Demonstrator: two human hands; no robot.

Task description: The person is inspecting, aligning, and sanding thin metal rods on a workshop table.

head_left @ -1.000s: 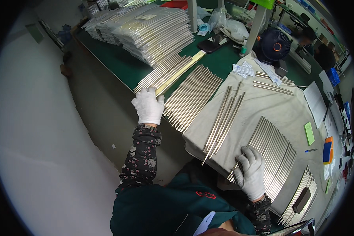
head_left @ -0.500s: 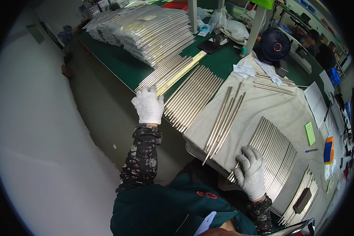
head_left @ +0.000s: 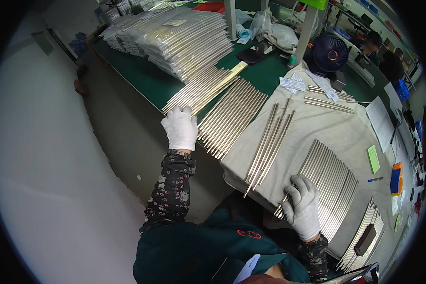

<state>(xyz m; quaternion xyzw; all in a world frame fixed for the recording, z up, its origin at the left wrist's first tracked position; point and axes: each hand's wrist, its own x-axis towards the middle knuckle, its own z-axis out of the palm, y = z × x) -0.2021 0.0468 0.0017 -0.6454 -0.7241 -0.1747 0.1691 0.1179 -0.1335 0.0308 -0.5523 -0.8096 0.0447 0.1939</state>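
Observation:
My left hand (head_left: 180, 128), in a white glove, curls its fingers over the near ends of a row of thin metal rods (head_left: 199, 90). These lie at the table edge, beside and partly over a long pale-yellow strip (head_left: 231, 75). To its right is a second row of metal rods (head_left: 233, 118). My right hand (head_left: 303, 206), gloved too, is closed around the near ends of a few rods (head_left: 280, 211) at the left side of a wide sheet-like row of rods (head_left: 330, 187). Its fingertips partly hide them. Several loose rods (head_left: 271, 146) lie between my hands.
Bagged rods (head_left: 189, 42) are stacked high on the green table (head_left: 128, 73). A dark block (head_left: 365, 240) rests on rods at the lower right. At the back are a black phone (head_left: 256, 53), a table post (head_left: 307, 35) and a fan (head_left: 330, 53). Grey cloth (head_left: 317, 125) covers the right part.
The rods under my left hand now spread rightward over part of the yellow strip, and that hand has shifted slightly right. My right hand stays in place.

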